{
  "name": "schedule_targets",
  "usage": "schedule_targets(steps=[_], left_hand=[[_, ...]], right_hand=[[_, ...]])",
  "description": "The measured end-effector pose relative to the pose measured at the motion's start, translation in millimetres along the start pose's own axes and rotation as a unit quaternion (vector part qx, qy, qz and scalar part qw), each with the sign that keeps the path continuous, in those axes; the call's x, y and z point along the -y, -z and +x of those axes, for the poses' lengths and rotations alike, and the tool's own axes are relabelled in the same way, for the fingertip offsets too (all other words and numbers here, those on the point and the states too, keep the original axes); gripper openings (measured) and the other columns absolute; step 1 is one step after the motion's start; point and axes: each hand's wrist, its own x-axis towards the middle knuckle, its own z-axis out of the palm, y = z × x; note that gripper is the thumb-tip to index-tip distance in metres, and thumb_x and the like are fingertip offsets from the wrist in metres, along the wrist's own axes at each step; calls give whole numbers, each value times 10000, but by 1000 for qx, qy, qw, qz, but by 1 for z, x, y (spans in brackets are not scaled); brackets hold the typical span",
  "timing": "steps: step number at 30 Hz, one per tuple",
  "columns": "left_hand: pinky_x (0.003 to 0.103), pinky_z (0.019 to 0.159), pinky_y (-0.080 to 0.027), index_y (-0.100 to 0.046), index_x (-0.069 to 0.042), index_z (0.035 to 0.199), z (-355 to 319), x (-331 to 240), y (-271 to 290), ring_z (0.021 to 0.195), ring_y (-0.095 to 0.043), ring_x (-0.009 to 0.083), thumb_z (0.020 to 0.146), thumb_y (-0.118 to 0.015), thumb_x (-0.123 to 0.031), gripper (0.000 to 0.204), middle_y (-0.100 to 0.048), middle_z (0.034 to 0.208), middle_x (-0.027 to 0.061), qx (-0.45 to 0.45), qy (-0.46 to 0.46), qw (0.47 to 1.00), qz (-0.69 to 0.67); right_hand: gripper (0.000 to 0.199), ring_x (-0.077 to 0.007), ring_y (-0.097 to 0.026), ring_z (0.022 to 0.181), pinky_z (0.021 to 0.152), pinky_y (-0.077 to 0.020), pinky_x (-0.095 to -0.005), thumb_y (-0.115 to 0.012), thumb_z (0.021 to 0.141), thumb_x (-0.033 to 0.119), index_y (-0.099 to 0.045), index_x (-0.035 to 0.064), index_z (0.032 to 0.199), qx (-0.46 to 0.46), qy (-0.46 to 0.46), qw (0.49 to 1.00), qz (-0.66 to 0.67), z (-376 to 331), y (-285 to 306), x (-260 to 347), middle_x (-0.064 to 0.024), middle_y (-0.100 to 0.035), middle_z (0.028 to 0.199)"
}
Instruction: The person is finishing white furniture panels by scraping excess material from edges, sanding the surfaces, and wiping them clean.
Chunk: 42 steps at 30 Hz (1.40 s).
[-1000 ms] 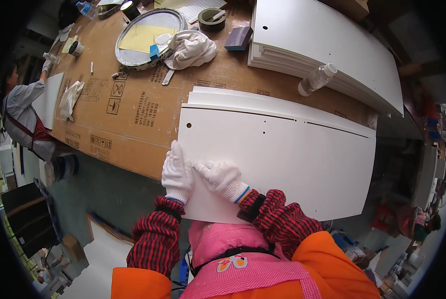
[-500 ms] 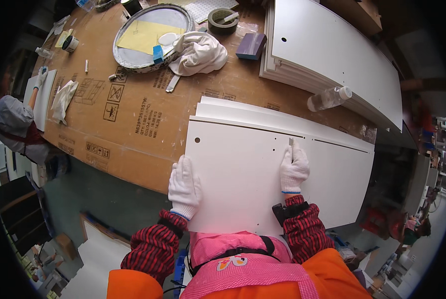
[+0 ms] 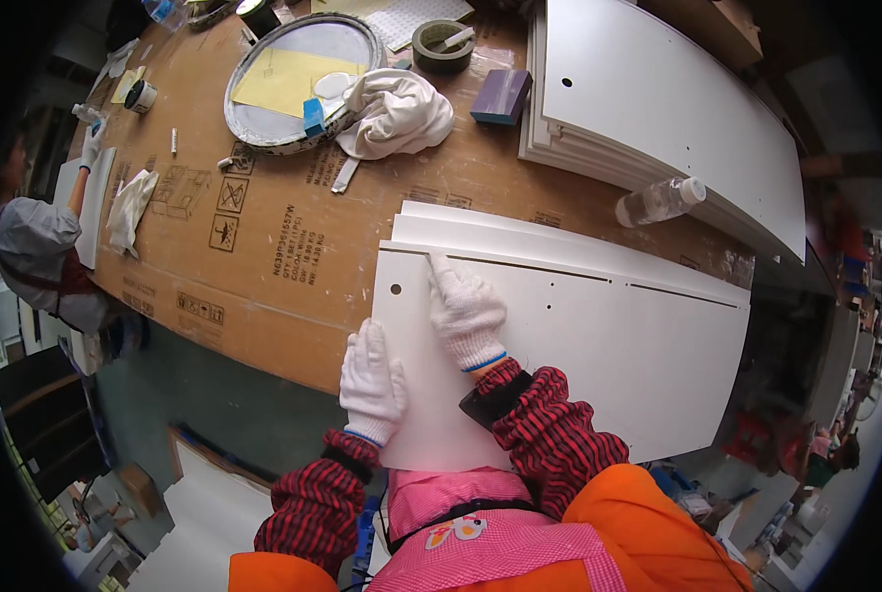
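In front of me lies a white panel (image 3: 599, 385) with a thin dark groove along its far edge and a few small holes. Other white panels (image 3: 520, 233) show beneath it at the far side. My left hand (image 3: 372, 385), in a white knit glove, rests along the panel's left edge, fingers stretched out and holding nothing. My right hand (image 3: 468, 314), gloved alike, is on the panel near its far left corner. Its fingers are closed, with the tips at the groove; what they hold, if anything, is hidden.
A second stack of white panels (image 3: 678, 128) stands far right, a clear plastic bottle (image 3: 658, 202) beside it. On the cardboard-covered table (image 3: 293, 316) are a round lid (image 3: 263, 123), a white cloth (image 3: 397, 113), a tape roll (image 3: 441, 49) and a purple block (image 3: 501, 97). Another person (image 3: 41, 247) works far left.
My right hand has moved left along the groove, from mid-panel to near the left corner. A small grey piece showed at its fingertips before. My left hand stays at the left edge.
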Motion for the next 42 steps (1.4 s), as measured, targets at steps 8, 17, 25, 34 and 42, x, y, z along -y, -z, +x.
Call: schedule_targets(steps=[8, 17, 25, 34, 42], left_hand=[[562, 1131, -359, -281, 29, 1559, -3, 4, -5, 1338, -449, 506, 925, -573, -212, 739, -381, 1552, 271, -5, 1, 1000, -3], [560, 1128, -364, -291, 20, 1558, 0, 1, -4, 1331, -459, 504, 912, -580, -183, 736, -383, 1554, 265, -9, 8, 1000, -10], [562, 1133, -350, -271, 37, 1562, -1, 1, -2, 1321, -454, 526, 966, -506, -224, 692, -419, 1517, 293, 5, 11, 1000, -8], [540, 1135, -354, -265, 6, 1579, -4, -3, -7, 1326, -458, 509, 976, -493, -182, 671, -419, 1505, 316, 6, 16, 1000, -14], [573, 1122, -364, -270, 36, 1566, 7, -12, -8, 1309, -464, 542, 949, -504, -106, 675, -430, 1492, 329, -19, -8, 1000, -3]], right_hand=[[403, -301, -650, 639, 557, -506, -442, -660, 895, 188, -654, 130, 1294, 46, 15, 999, -8, 1, 5, -7, -90, -681, 775], [368, -273, -653, 642, 548, -502, -432, -647, 896, 205, -673, 146, 1258, 39, 30, 998, -32, 1, 2, -8, -81, -673, 749], [339, -288, -644, 627, 544, -492, -438, -667, 884, 177, -688, 144, 1221, 38, 14, 999, -13, 0, 5, -9, -99, -683, 782], [374, -255, -684, 739, 605, -532, -412, -641, 871, 182, -659, 133, 1241, 5, 47, 998, -40, -11, -22, 3, -63, -695, 890], [316, -324, -682, 806, 679, -547, -429, -642, 957, 192, -682, 132, 1264, -164, -196, 949, -187, -63, 155, -222, -122, -696, 955]])
